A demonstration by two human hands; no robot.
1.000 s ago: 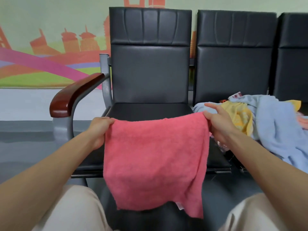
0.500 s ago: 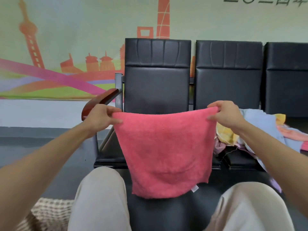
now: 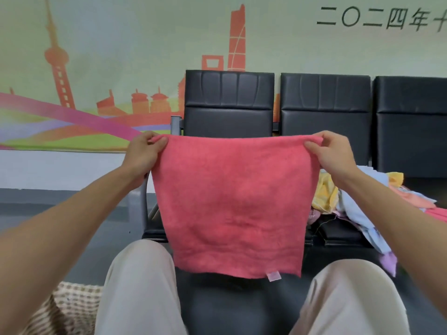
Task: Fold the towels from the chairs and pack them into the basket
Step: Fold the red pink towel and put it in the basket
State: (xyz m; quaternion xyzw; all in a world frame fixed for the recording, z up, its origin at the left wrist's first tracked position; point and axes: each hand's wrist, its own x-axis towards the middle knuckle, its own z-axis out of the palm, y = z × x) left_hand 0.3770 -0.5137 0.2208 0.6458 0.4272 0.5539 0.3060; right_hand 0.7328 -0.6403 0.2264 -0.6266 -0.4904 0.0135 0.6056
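Black chairs behind a pink towel held up flat.
A heap of towels lies on the middle seat and the basket sits low left; left grip and right grip each pinch a top corner.

Public waiting area or lobby. Indicators: a row of linked black padded chairs set against the wall, a printed city-skyline mural with large date lettering, and a plain grey floor.
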